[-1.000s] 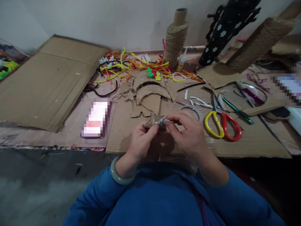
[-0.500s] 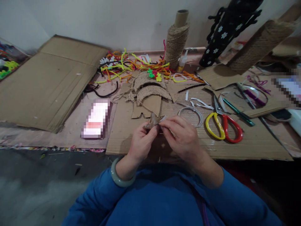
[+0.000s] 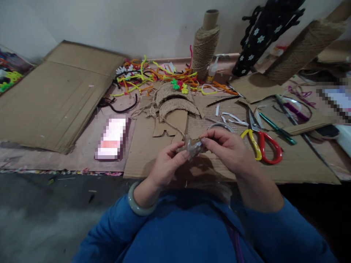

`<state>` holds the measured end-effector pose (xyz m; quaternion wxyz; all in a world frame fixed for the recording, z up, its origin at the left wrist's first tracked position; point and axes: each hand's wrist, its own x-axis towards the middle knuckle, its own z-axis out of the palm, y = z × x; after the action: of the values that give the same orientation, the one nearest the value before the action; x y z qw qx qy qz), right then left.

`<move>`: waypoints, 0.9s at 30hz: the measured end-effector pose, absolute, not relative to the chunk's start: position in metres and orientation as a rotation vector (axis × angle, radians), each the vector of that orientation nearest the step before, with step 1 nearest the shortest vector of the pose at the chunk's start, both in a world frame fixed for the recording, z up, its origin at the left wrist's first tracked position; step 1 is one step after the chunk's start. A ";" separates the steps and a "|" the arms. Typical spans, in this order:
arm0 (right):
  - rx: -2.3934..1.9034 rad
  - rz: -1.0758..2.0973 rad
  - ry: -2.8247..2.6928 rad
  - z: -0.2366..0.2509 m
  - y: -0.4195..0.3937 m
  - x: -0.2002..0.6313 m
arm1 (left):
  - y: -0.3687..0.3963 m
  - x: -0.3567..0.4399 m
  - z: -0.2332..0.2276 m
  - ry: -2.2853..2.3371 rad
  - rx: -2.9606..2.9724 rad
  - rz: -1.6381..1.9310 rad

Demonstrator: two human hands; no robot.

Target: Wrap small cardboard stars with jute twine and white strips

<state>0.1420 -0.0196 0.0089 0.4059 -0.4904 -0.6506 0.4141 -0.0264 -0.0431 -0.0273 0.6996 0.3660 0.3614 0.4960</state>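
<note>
Above the front of a cardboard sheet (image 3: 137, 160), both hands are close together. My left hand (image 3: 169, 163) is closed on a small brown pointed piece (image 3: 188, 143) that looks like cardboard. Shiny clear film, perhaps tape, (image 3: 195, 149) spans from this piece to my right hand (image 3: 229, 149), which pinches its far end between thumb and fingers. Just beyond lie two twine-covered crescents (image 3: 178, 106), a twine-covered star (image 3: 151, 110) and a notched cardboard piece (image 3: 175, 124). A pale ring of tape or wire (image 3: 221, 126) is partly hidden behind my right hand.
Scissors (image 3: 261, 142) with yellow and red handles and a green pen (image 3: 278, 128) lie at right. A phone (image 3: 111, 138) and large cardboard (image 3: 55, 98) are at left. Behind are coloured pipe cleaners (image 3: 137, 78), twine spools (image 3: 204, 47), a glue bottle (image 3: 212, 71) and a black flowered object (image 3: 255, 40).
My right hand has moved right, away from my left hand. The clear film now shows stretched between them. The brown piece has turned and shifted slightly right in my left hand.
</note>
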 end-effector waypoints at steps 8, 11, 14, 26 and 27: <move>-1.313 0.869 -2.047 0.020 -0.026 0.143 | -0.039 -0.023 -0.024 0.946 0.906 1.024; -1.339 0.832 -2.064 0.020 -0.026 0.141 | -0.039 -0.023 -0.024 0.971 0.931 1.021; -1.349 0.860 -2.046 0.020 -0.026 0.140 | -0.038 -0.024 -0.023 0.987 0.919 1.012; -1.303 0.961 -1.928 0.012 -0.026 0.138 | -0.036 -0.022 -0.023 0.983 0.815 1.093; -1.308 0.957 -1.906 0.010 -0.027 0.137 | -0.036 -0.022 -0.024 0.971 0.798 1.108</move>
<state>0.1366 -0.0266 0.0103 0.3143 -0.4962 -0.7233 0.3632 -0.0224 -0.0359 -0.0237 0.6691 0.3537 0.4309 0.4915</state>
